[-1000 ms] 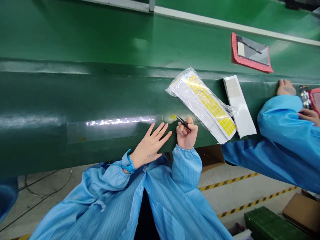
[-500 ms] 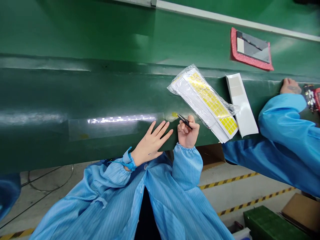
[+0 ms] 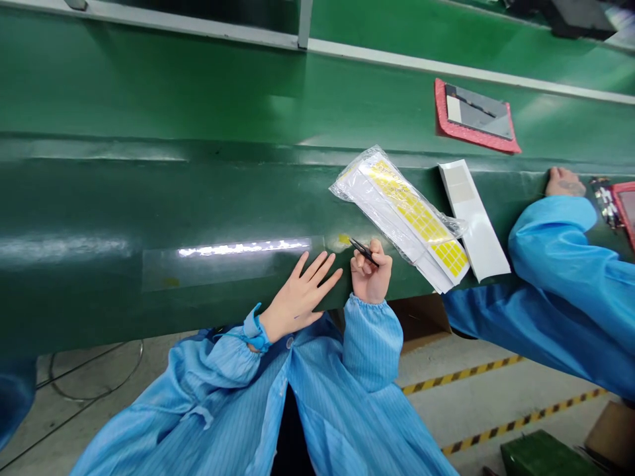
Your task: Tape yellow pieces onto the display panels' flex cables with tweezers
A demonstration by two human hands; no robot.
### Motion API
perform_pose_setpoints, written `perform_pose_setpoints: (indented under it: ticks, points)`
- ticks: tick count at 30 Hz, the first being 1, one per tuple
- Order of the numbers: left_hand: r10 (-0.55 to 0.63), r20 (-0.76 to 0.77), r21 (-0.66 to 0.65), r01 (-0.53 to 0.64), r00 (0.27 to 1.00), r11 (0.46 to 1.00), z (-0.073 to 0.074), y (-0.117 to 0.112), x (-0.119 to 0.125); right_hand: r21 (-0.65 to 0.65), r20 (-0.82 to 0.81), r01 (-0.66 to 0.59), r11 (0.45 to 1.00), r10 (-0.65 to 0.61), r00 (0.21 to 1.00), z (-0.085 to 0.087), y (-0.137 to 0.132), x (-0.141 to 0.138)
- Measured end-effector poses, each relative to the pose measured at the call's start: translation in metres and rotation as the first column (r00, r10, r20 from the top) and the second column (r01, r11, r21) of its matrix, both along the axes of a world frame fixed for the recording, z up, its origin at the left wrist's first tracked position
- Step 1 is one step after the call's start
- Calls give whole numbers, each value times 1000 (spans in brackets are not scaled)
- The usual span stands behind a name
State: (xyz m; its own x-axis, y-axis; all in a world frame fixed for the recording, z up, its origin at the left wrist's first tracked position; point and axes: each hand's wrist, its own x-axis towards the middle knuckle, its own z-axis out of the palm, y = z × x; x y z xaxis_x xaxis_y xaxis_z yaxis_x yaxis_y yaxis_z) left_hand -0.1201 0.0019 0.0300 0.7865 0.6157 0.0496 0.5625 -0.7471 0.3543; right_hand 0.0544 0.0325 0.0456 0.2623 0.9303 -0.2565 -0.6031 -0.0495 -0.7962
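A broad green table [image 3: 223, 192] spans the view, its glossy surface crossed lengthwise by a ridge, with a blurred reflection [image 3: 59, 248] of light at left. Along its far side runs a pale rail [image 3: 446, 68], met by an upright post [image 3: 304, 23] beside a dark panel [image 3: 248, 14]. Below lies a grey floor [image 3: 476, 403] with two yellow-and-black striped bands [image 3: 461, 375], dark cables [image 3: 57, 426] at left, and a green box [image 3: 546, 456] near a brown box [image 3: 614, 433] at lower right.
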Motion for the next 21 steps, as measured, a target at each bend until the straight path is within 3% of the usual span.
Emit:
perform_pose_setpoints:
  ticks: [21]
  points:
    - [-12,-27,10,12,1000,1000,4,-1,0,-7,12,-5,1000,5,1000,1,0,1]
